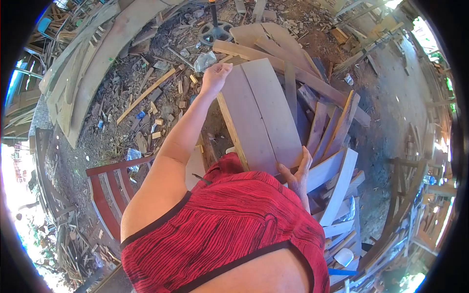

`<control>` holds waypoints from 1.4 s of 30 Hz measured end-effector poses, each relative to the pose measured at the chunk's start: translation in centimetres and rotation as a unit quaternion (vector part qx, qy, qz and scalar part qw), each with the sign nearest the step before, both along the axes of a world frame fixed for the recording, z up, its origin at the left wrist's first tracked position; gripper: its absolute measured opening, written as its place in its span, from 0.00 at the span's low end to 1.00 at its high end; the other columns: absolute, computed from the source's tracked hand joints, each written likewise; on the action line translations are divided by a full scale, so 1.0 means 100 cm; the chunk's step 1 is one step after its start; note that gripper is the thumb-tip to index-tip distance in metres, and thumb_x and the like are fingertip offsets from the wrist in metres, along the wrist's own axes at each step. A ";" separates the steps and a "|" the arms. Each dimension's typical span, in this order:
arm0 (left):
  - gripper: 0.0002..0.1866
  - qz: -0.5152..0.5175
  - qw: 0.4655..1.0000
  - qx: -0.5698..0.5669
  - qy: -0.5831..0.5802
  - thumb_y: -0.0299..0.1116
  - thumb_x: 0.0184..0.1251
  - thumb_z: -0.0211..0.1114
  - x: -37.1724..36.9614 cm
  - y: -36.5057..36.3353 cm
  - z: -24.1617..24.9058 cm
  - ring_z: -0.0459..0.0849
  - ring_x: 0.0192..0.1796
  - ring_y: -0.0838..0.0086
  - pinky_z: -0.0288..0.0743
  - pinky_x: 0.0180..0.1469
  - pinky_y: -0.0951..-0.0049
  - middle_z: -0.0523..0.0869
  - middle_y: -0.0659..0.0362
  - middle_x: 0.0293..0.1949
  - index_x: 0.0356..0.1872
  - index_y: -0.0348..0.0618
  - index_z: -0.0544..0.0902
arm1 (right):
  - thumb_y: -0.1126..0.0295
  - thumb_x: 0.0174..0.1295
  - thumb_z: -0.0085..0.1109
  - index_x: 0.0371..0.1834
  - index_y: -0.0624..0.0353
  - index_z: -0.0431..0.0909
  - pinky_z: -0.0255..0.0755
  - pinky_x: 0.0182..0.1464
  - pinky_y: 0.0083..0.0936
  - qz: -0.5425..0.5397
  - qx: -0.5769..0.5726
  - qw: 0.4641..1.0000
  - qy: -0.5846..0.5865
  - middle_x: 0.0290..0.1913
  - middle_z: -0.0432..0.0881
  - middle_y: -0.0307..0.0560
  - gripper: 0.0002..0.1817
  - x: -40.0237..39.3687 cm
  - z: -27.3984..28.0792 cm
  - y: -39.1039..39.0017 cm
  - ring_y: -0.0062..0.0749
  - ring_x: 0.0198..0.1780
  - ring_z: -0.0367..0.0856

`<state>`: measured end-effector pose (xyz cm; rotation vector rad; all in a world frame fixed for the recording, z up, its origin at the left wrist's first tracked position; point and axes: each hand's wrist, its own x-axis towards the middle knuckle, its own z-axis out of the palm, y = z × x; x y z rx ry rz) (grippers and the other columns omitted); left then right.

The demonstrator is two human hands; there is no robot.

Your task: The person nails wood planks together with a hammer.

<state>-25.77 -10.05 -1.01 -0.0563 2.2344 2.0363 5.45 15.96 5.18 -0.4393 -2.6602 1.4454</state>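
A flat wooden panel (266,110), with a long seam between its two boards, lies tilted in front of my body. At its upper left corner is my left hand (217,77), its fingers curled together; what they hold is too small to tell. My right hand (296,177) grips the panel's near right corner, thumb and fingers on either side of it. The panel's left edge (233,132) shows paler, rougher wood.
Long planks (312,80) and shorter boards (337,171) are piled beyond and right of the panel. A reddish slatted wooden piece (110,193) lies at left. A round metal base (216,34) stands at the top. Wood scraps and plastic litter the ground.
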 end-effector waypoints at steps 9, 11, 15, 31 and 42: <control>0.16 0.098 0.987 -0.072 0.106 0.41 0.56 0.73 0.005 0.017 -0.004 0.83 0.38 0.75 0.75 0.43 0.74 0.86 0.57 0.37 0.36 0.37 0.87 | 0.58 0.50 0.73 0.72 0.65 0.50 0.54 0.70 0.40 -0.020 -0.027 0.999 -0.002 0.67 0.56 0.61 0.51 0.000 -0.004 -0.001 0.53 0.69 0.57; 0.13 0.117 0.988 -0.023 0.096 0.38 0.55 0.73 0.003 0.017 -0.011 0.83 0.37 0.75 0.75 0.43 0.74 0.86 0.58 0.36 0.34 0.37 0.87 | 0.59 0.50 0.73 0.72 0.64 0.49 0.59 0.68 0.39 -0.015 -0.032 0.999 -0.020 0.67 0.55 0.60 0.51 0.001 -0.002 -0.001 0.51 0.68 0.58; 0.12 0.139 0.985 -0.023 0.099 0.35 0.56 0.72 0.006 0.018 -0.008 0.83 0.37 0.75 0.75 0.42 0.75 0.86 0.58 0.35 0.34 0.36 0.87 | 0.60 0.51 0.73 0.73 0.63 0.48 0.66 0.63 0.37 -0.018 -0.070 0.997 -0.033 0.68 0.54 0.59 0.51 -0.001 0.001 -0.003 0.49 0.68 0.60; 0.14 0.131 0.986 -0.041 0.098 0.38 0.60 0.70 0.001 0.015 -0.021 0.81 0.37 0.73 0.74 0.42 0.72 0.83 0.56 0.34 0.34 0.35 0.83 | 0.60 0.49 0.73 0.74 0.61 0.49 0.68 0.60 0.36 -0.015 -0.047 0.999 -0.001 0.68 0.53 0.55 0.52 0.000 -0.009 0.000 0.46 0.67 0.60; 0.26 -0.069 0.896 -0.432 0.080 0.59 0.67 0.55 -0.013 0.002 0.039 0.85 0.45 0.54 0.75 0.47 0.58 0.87 0.51 0.39 0.41 0.44 0.84 | 0.55 0.48 0.74 0.73 0.60 0.50 0.68 0.60 0.37 -0.027 -0.077 0.997 0.011 0.68 0.54 0.57 0.53 0.001 -0.009 -0.001 0.48 0.67 0.62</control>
